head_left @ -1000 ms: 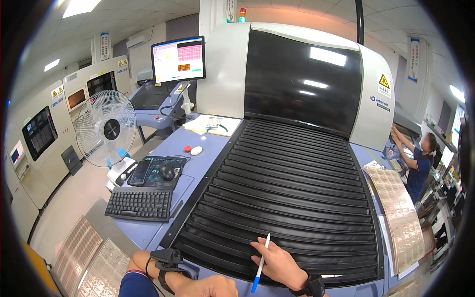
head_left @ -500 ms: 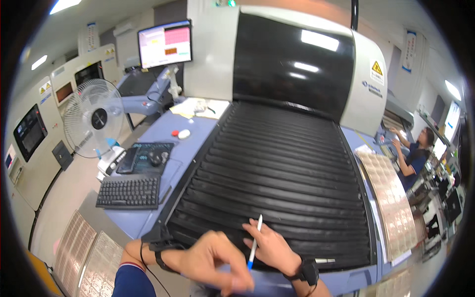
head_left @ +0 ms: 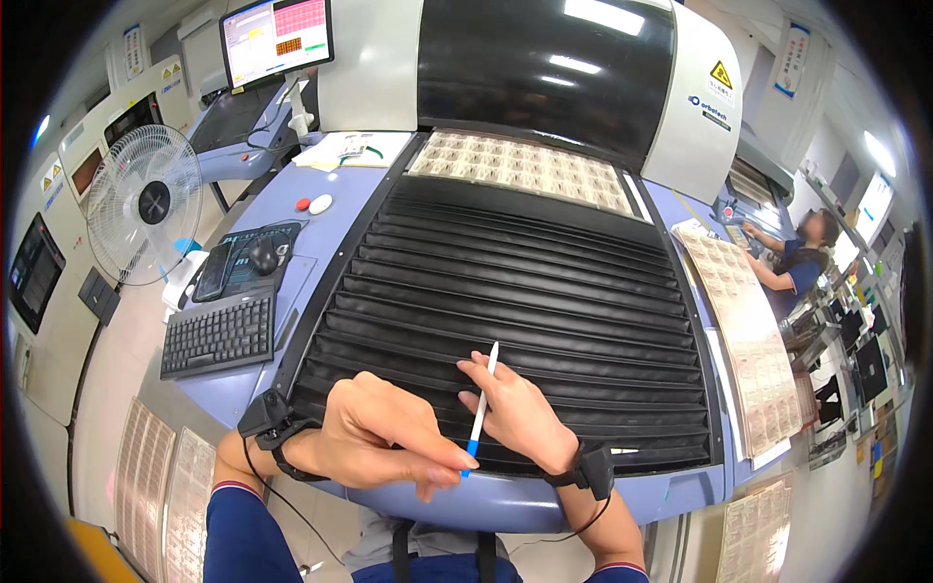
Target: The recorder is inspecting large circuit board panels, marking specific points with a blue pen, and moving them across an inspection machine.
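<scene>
A slim white pen (head_left: 483,409) with a blue lower end slants between my two hands above the black pleated bellows cover (head_left: 525,321). My right hand (head_left: 520,413) is closed around the pen's middle, thumb and fingers on either side of the shaft. Thumb and fingertips of my left hand (head_left: 389,432) come together at the blue end and pinch it. Beyond the bellows, a pale panel (head_left: 525,173) with a grid of repeated patterns lies on the bed under the machine's dark hood (head_left: 544,78).
On the left stand a keyboard (head_left: 219,332), a mouse (head_left: 263,256), a fan (head_left: 154,202) and a monitor (head_left: 277,39). Stacked patterned panels (head_left: 743,330) lie along the right edge; others (head_left: 146,476) lean low on the left. A co-worker (head_left: 802,257) sits at the far right.
The patterned panel has come out from under the hood, and the bellows has folded toward me. My left hand has closed on the pen's blue end. The view has shifted.
</scene>
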The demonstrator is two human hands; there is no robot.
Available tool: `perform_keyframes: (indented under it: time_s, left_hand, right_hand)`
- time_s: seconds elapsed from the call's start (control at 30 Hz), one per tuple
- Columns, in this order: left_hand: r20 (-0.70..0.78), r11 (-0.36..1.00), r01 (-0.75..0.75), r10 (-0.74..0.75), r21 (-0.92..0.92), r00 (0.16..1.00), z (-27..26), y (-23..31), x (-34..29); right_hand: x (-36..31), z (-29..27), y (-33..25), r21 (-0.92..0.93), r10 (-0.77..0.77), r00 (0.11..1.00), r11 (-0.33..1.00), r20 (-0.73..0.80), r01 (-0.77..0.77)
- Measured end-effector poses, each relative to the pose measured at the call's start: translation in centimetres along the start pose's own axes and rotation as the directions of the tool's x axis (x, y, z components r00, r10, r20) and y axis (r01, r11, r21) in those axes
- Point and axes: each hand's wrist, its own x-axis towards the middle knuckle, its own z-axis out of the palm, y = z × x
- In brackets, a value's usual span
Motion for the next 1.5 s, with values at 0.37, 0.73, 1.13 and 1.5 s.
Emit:
perform_keyframes:
  time_s: [0.37,0.73,1.13,1.5]
  left_hand:
    - [-0.592,0.567,0.533,-0.096,0.629,0.800,-12.7,-10.6,-4.7]
    - [-0.657,0.201,0.656,-0.069,0.728,0.751,-15.4,-11.6,-6.7]
    - [-0.785,0.890,0.166,0.272,0.426,0.556,-15.9,-11.0,-5.0]
    - [-0.666,0.756,0.255,0.301,0.603,0.682,-15.5,-10.1,-5.2]
  right_hand:
    - [1.4,-3.6,4.5,0.096,0.247,0.947,0.968,-0.204,-0.232]
    - [1.5,-2.2,7.2,-0.096,0.277,0.951,0.952,-0.135,-0.291]
    - [4.8,-6.1,8.6,-0.171,0.013,0.611,0.955,-0.792,-0.242]
    - [9.3,-14.9,5.0,0.530,0.405,0.478,0.834,-0.780,0.157]
